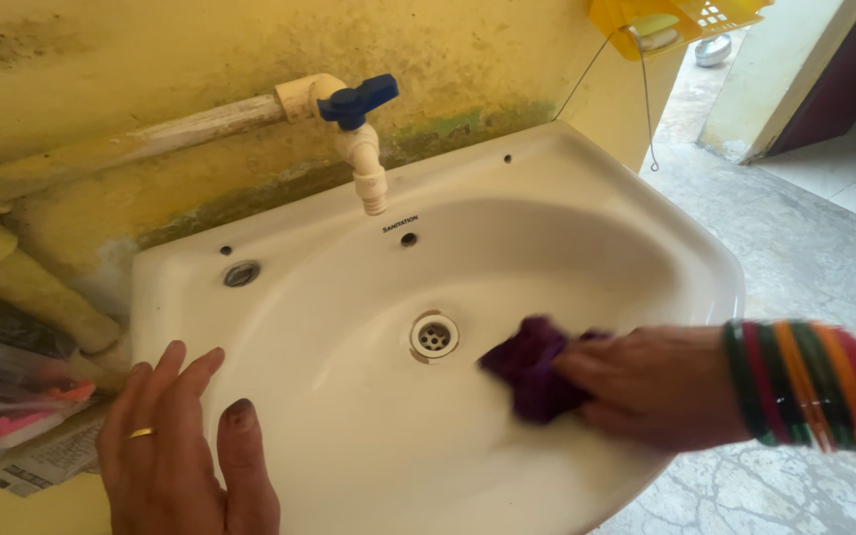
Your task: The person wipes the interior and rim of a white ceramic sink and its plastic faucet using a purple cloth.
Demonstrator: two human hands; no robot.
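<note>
A stained yellow wall (151,59) with a pale pipe (151,134) and a grey stone floor (804,258) frame a white wall-mounted basin (587,198), above which sits a cream tap with a blue handle (359,99). The right hand (656,386), coloured bangles (809,391) at its wrist, is closed around a dark purple cloth (532,367) pressed against the basin's inner wall just right of the metal drain (435,336). The left hand (180,446), wearing a gold ring (141,433), lies open and flat on the basin's front left rim, holding nothing.
</note>
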